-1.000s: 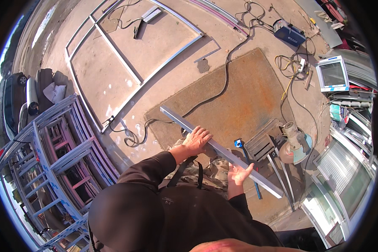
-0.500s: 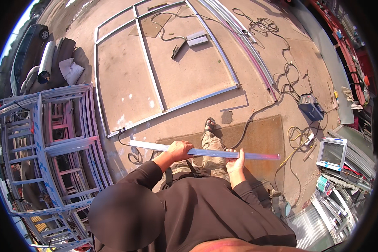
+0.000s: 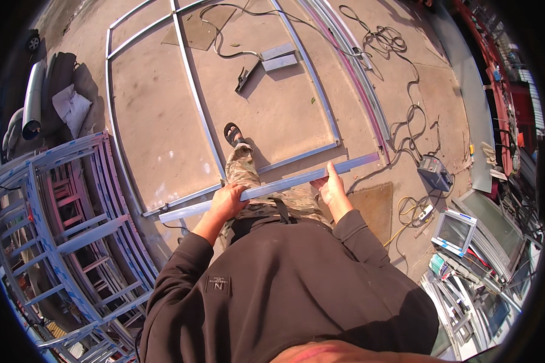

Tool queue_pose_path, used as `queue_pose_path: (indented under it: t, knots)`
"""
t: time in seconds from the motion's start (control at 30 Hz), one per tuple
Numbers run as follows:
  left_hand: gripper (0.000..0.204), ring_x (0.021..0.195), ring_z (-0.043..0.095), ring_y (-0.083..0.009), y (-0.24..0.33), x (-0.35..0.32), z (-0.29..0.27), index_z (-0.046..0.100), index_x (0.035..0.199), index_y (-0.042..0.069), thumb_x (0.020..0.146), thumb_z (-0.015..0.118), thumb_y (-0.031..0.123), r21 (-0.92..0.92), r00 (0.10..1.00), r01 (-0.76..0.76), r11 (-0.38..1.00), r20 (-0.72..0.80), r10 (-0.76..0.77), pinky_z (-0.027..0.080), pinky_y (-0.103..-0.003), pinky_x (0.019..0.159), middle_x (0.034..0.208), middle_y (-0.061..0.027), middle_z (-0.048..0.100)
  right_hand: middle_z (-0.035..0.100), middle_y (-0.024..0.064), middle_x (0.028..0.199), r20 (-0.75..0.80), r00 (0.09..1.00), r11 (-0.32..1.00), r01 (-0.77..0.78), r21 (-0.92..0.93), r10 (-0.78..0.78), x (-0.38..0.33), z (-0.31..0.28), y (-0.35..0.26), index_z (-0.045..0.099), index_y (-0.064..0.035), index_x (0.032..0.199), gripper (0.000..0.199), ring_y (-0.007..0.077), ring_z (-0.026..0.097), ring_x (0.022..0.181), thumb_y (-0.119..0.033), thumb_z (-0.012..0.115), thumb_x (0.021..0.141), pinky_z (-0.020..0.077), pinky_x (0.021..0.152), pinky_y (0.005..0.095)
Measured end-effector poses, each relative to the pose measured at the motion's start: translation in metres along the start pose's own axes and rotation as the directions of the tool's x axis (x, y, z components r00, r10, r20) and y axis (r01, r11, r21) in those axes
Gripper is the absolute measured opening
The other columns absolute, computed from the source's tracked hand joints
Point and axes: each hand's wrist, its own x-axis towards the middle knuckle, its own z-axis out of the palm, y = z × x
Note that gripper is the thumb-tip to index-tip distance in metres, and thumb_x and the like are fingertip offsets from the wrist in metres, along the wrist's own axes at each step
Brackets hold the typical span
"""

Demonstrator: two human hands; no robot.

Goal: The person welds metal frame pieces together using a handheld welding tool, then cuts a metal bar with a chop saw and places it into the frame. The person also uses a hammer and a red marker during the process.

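A long, pale, straight metal bar (image 3: 284,185) lies across in front of my waist, its right end a little farther out than its left. My left hand (image 3: 227,202) is closed over it left of its middle. Toward its right part my right hand (image 3: 332,187) grips it from the near side, thumb up and the other fingers partly hidden. Beyond the bar, a large metal frame (image 3: 195,97) with crossbars lies on the concrete. One sandalled foot (image 3: 234,134) stands inside that frame.
Stacked metal frames (image 3: 85,236) stand at the left. Grey blocks (image 3: 278,57) and a cable lie inside the floor frame. Long profiles (image 3: 360,91) run along its right side. A blue-grey machine (image 3: 435,174) with cables, a small framed pane (image 3: 454,232) and scrap profiles occupy the right.
I have stepped forward, one foot now inside the floor frame. The bar has tilted, its right end up and its left end down in the picture, still in both hands.
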Motion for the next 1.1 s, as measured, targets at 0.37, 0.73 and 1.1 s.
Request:
queue_pose_path:
  t: [0.37, 0.73, 1.1]
  knots:
    - [0.039, 0.096, 0.065, -0.0338, -0.088, 0.224, -0.160, 0.066, 0.111, 0.009, 0.080, 0.074, 0.030, -0.050, 0.995, 0.065, 0.997, 0.073, -0.061, 0.053, -0.044, 0.082, 0.099, -0.0152, 0.067, 0.065, 0.0106, 0.088, 0.046, 0.996, 0.995, 0.074, -0.060, -0.072, 0.135, 0.272, -0.092, 0.054, -0.0028, 0.103, 0.037, 0.0275, 0.069, 0.083, -0.040, 0.055, 0.101, 0.0609, 0.075, 0.0465]
    - [0.037, 0.086, 0.067, -0.0318, -0.182, 0.412, -0.234, 0.065, 0.113, 0.013, 0.082, 0.075, 0.032, -0.053, 0.937, 0.303, 0.952, -0.166, -0.308, 0.054, -0.042, 0.075, 0.093, -0.0096, 0.068, 0.070, 0.0100, 0.096, 0.520, 0.854, 0.906, 0.212, -0.367, 0.011, 0.357, 0.416, -0.179, 0.065, -0.0023, 0.109, 0.047, 0.0205, 0.069, 0.086, -0.048, 0.057, 0.098, 0.0553, 0.080, 0.0342]
    - [0.033, 0.073, 0.064, -0.0232, -0.434, 0.484, -0.205, 0.070, 0.101, 0.010, 0.081, 0.076, 0.035, -0.250, 0.481, 0.802, 0.543, -0.268, -0.835, 0.051, -0.037, 0.070, 0.077, -0.0095, 0.066, 0.060, 0.0157, 0.114, 0.857, 0.439, -0.466, 0.838, -0.282, 0.271, 0.676, 0.459, -0.039, 0.065, -0.0028, 0.099, 0.026, 0.0333, 0.050, 0.118, -0.013, 0.070, 0.075, 0.0384, 0.102, 0.0427]
